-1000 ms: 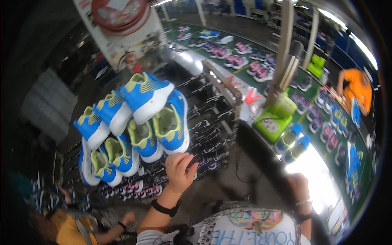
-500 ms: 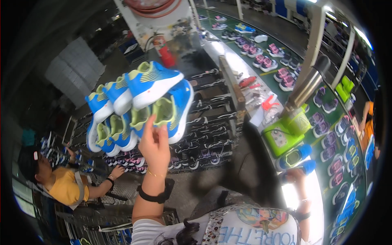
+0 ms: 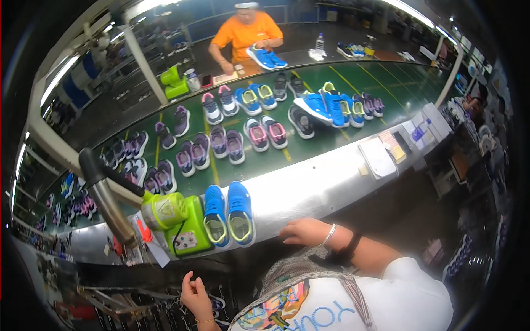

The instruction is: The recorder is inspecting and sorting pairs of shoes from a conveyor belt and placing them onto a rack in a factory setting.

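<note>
A pair of blue sneakers with white soles and lime lining stands side by side on the shiny metal ledge. To their right, my right hand hovers by the ledge's near edge, its fingers loosely stretched and nothing in them. Lower down, my left hand is raised over a dark rack, empty, with its fingers apart and slightly bent. Touching or nearly touching the sneakers on their left is a lime-green machine with a rounded head.
Beyond the ledge, a green conveyor belt carries several pairs of shoes, among them a cluster of blue sneakers. Across it, a person in orange handles blue shoes. A metal duct stands at left; papers lie at right.
The view has swung right, from the rack toward the belt. My left hand has come away from the blue sneakers there. My right hand has let go of the blue sneaker on the ledge.
</note>
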Tool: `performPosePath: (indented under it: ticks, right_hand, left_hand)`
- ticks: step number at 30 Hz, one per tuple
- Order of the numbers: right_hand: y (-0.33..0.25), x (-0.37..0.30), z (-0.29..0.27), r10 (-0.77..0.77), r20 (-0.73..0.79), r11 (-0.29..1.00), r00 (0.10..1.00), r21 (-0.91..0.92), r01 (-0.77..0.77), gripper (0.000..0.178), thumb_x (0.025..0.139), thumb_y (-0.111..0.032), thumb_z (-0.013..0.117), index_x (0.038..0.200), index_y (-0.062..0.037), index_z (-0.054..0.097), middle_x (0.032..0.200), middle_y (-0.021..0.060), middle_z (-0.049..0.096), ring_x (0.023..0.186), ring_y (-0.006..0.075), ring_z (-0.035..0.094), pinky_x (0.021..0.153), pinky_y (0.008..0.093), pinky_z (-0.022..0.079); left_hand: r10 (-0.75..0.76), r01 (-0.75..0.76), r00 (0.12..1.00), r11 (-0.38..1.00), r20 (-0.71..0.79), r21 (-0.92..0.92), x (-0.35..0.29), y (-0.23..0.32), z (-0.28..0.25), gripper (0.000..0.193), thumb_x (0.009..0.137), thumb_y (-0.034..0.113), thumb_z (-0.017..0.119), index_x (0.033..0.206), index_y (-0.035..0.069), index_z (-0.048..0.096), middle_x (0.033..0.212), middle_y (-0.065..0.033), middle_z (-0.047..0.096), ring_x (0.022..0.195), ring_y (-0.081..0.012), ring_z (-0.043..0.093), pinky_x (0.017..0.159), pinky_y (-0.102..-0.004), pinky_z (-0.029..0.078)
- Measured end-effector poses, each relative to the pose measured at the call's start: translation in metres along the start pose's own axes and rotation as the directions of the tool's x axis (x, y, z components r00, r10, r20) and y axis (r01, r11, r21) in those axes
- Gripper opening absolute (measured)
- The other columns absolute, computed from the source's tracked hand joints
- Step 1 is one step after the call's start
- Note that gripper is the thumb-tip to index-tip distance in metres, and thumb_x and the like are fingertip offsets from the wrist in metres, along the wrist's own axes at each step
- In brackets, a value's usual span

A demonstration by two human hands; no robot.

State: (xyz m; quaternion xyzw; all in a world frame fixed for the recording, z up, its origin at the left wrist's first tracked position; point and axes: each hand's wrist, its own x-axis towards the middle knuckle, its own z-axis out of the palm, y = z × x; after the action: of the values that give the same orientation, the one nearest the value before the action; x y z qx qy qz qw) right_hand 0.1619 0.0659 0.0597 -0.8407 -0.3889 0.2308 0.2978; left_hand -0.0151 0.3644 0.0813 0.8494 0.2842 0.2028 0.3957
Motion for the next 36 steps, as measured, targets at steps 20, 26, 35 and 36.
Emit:
performPosePath:
  ticks: [20, 26, 35, 36]
  right_hand:
    - [0.362, -0.053, -0.257, 0.483, -0.418, 0.842, 0.769, 0.464, -0.277, 0.056, 0.078, -0.022, 0.064, 0.124, -0.0053, 0.037, 0.087, 0.0120, 0.062, 0.076, 0.0200, 0.061, 0.071, 0.0290, 0.048]
    - [0.436, 0.025, -0.294, 0.402, -0.689, 0.903, 0.603, 0.187, -0.388, 0.086, 0.067, -0.028, 0.073, 0.134, -0.0137, 0.021, 0.129, 0.0267, 0.030, 0.107, 0.0381, 0.048, 0.087, 0.0403, 0.043]
    - [0.465, 0.073, -0.308, 0.539, -0.626, 0.830, 0.564, 0.281, -0.482, 0.071, 0.062, -0.030, 0.072, 0.119, -0.0087, 0.036, 0.116, 0.0212, 0.041, 0.099, 0.0379, 0.050, 0.085, 0.0404, 0.044]
    - [0.459, 0.064, -0.305, 0.551, -0.627, 0.824, 0.551, 0.303, -0.479, 0.070, 0.062, -0.030, 0.072, 0.117, -0.0060, 0.037, 0.113, 0.0217, 0.044, 0.099, 0.0376, 0.050, 0.085, 0.0402, 0.044]
  left_hand:
    - [0.695, -0.755, 0.572, 0.653, 0.435, -0.050, 0.171, 0.302, 0.556, 0.054, 0.068, 0.018, 0.069, 0.116, 0.004, 0.046, 0.118, -0.0151, 0.045, 0.109, -0.0311, 0.044, 0.090, -0.0401, 0.036]
    - [0.515, -0.671, 0.720, 0.686, 0.464, 0.280, 0.226, 0.355, 0.686, 0.071, 0.062, 0.028, 0.074, 0.123, 0.012, 0.042, 0.126, -0.0099, 0.041, 0.119, -0.0276, 0.037, 0.096, -0.0424, 0.033]
    - [0.632, -0.720, 0.515, 0.685, 0.579, -0.106, 0.225, 0.317, 0.586, 0.046, 0.055, 0.019, 0.077, 0.092, 0.002, 0.054, 0.090, -0.0137, 0.053, 0.090, -0.0319, 0.050, 0.079, -0.0379, 0.041]
    - [0.645, -0.721, 0.496, 0.679, 0.581, -0.138, 0.219, 0.312, 0.552, 0.044, 0.056, 0.018, 0.077, 0.090, 0.002, 0.053, 0.085, -0.0134, 0.051, 0.086, -0.0313, 0.049, 0.076, -0.0374, 0.041]
